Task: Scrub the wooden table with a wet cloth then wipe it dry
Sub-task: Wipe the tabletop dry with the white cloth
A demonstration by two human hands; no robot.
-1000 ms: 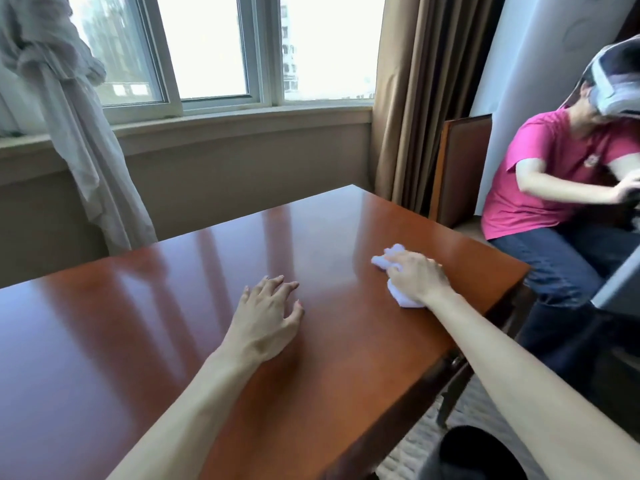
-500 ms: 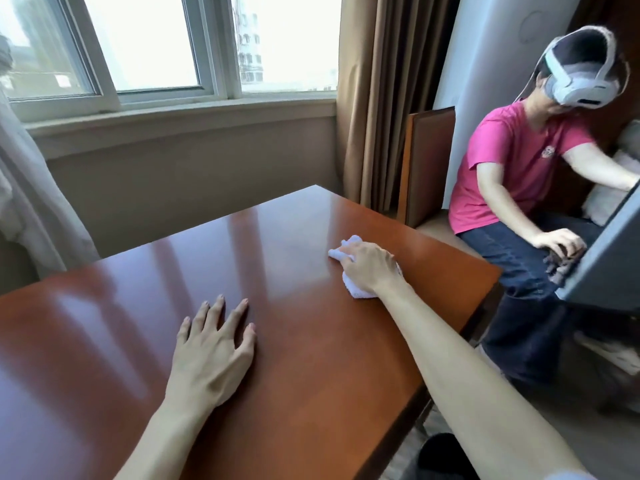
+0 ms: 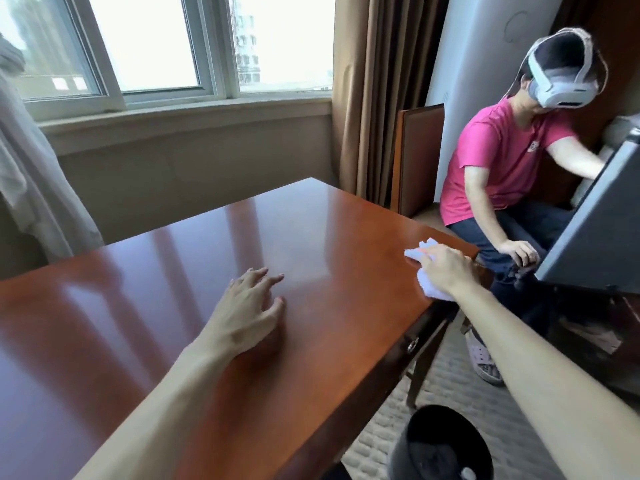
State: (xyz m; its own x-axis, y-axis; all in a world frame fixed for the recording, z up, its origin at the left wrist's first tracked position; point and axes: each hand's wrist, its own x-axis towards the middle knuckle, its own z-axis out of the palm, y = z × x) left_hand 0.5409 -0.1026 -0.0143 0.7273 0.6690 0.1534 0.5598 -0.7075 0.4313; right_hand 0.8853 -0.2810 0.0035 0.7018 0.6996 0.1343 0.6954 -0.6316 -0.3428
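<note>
text: none legible | shirt (image 3: 498, 157) emblem: too small to read

One glossy reddish-brown wooden table (image 3: 173, 323) stands by the window. One crumpled white cloth (image 3: 427, 271) lies on it near the right edge. Two bare hands are on the tabletop: one left hand (image 3: 247, 317) and one right hand (image 3: 446, 268). One wooden chair with a brown padded back (image 3: 417, 161) stands behind the table. One seated person in a pink short-sleeved shirt (image 3: 495, 161) is there, wearing one white headset (image 3: 561, 88). One round black bin (image 3: 443, 445) sits on the carpet. Three glass window panes (image 3: 145, 39) show in the white frame. One tan curtain (image 3: 384, 98) hangs at the right, one pale sheer fabric (image 3: 31, 174) at the left.
</note>
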